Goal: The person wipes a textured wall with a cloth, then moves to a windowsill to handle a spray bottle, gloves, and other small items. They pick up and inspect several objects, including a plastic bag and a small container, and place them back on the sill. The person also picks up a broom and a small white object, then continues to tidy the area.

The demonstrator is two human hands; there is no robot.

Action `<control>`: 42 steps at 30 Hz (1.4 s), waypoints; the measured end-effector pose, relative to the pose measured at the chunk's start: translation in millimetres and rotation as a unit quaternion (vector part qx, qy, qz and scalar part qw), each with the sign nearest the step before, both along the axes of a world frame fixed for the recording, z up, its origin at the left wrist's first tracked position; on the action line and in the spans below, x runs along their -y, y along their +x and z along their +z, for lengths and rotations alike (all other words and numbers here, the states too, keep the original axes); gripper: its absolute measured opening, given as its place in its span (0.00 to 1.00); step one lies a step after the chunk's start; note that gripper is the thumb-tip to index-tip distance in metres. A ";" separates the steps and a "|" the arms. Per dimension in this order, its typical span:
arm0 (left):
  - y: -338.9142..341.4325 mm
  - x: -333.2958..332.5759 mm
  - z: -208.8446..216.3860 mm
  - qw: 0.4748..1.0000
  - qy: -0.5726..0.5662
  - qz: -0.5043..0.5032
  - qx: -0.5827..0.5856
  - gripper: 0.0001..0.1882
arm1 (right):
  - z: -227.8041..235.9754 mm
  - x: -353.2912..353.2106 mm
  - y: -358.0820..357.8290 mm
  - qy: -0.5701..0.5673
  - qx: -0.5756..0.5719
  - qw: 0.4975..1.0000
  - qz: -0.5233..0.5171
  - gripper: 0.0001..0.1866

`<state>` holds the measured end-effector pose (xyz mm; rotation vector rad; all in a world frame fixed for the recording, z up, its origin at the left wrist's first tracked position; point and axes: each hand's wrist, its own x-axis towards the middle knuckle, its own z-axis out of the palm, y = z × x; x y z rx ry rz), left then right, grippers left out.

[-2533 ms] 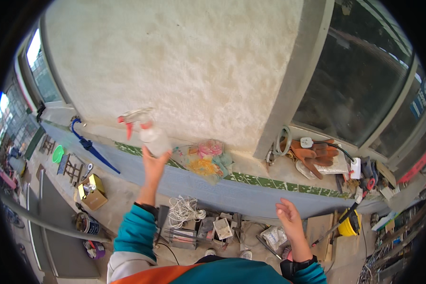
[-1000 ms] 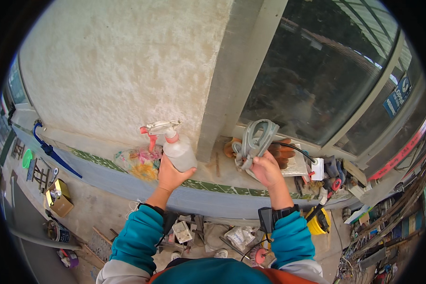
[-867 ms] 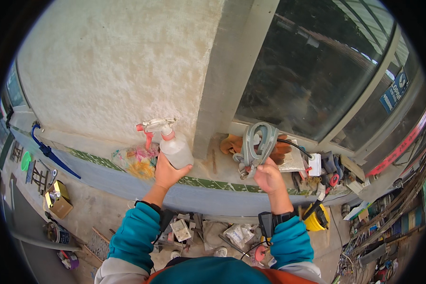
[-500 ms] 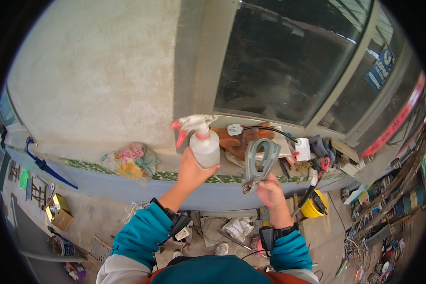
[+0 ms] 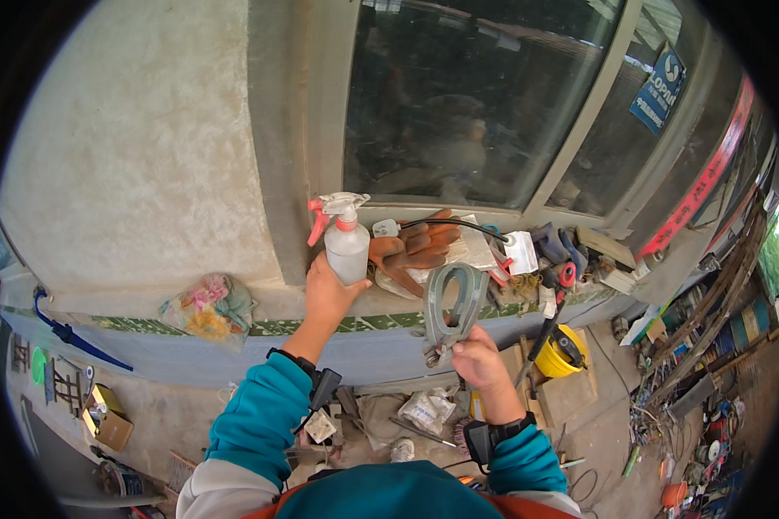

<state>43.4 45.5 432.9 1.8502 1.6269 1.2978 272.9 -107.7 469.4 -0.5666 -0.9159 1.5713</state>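
Our left hand (image 5: 329, 292) covers the lower part of the translucent plastic spray bottle with a red trigger (image 5: 344, 242). Our right hand (image 5: 479, 363) hides the bottom of the grey looped strap (image 5: 453, 303). Small tools on the window ledge (image 5: 260, 303) blur together, too small to tell.

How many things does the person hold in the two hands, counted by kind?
Spray bottle, in the left hand: 1
Grey looped strap, in the right hand: 1
Total: 2
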 end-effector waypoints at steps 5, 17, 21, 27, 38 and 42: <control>-3.2 6.4 3.4 1.000 0.005 0.008 -0.020 0.49 | -6.1 -8.5 -19.9 -0.010 -0.011 0.999 0.028 0.24; -20.7 43.4 11.1 0.994 0.103 0.025 -0.026 0.44 | -29.5 -5.0 -34.8 -0.008 0.093 0.996 0.001 0.24; -35.3 100.5 9.8 0.983 0.030 -0.181 0.023 0.32 | -39.2 1.7 -41.4 -0.015 0.183 0.983 -0.028 0.21; -28.3 125.3 -1.7 0.841 -0.251 -0.368 0.308 0.17 | -45.8 9.7 -80.7 0.031 0.428 0.899 -0.092 0.22; -66.1 119.9 -13.9 0.785 -0.320 -0.254 0.467 0.09 | -33.4 14.3 -71.6 -0.051 0.245 0.967 -0.048 0.08; -76.0 121.5 -14.8 0.770 -0.288 -0.293 0.489 0.09 | -36.3 11.1 -64.5 -0.072 0.098 0.992 -0.037 0.09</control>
